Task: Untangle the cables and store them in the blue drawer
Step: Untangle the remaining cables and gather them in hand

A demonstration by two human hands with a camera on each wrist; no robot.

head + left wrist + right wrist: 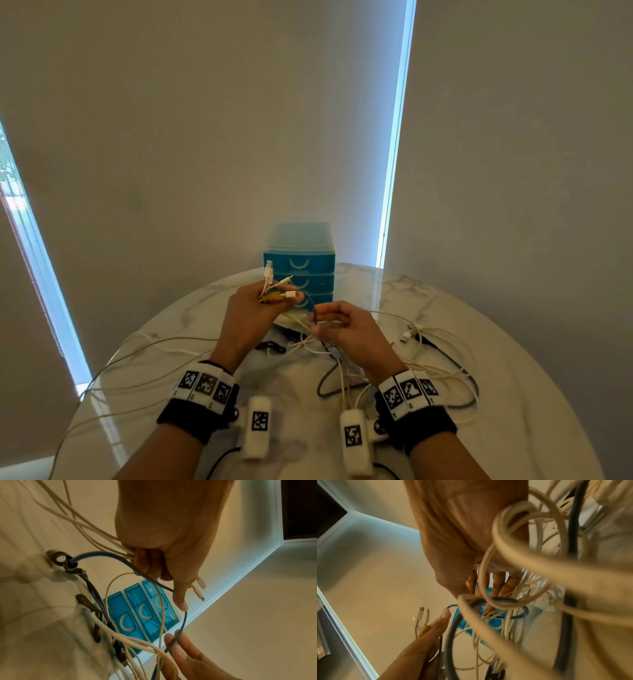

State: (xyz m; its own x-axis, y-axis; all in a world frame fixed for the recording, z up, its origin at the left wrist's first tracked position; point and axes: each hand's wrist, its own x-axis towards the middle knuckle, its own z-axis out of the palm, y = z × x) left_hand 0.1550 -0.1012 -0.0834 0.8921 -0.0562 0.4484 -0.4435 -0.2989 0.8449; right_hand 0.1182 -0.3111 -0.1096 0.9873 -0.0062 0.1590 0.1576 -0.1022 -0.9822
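Note:
A blue three-drawer unit (298, 270) stands at the back of the marble table (513, 394), all drawers closed. My left hand (274, 298) is raised in front of it. It grips a bunch of cable ends (274, 286): white plugs and a yellow one stick out above the fist. A dark blue cable (313, 310) arcs from that fist to my right hand (317, 323), which pinches it between thumb and fingers. In the left wrist view the left hand (171, 585) holds white cables (82, 524) and the dark blue cable (106, 554). Below both hands lies the tangled pile (329, 346).
Long white cables (144, 346) trail off to the left over the table's edge. More white and dark loops (442, 359) with a loose USB plug (406, 337) lie to the right. Black connectors (272, 346) sit between my hands. Closed blinds hang behind the table.

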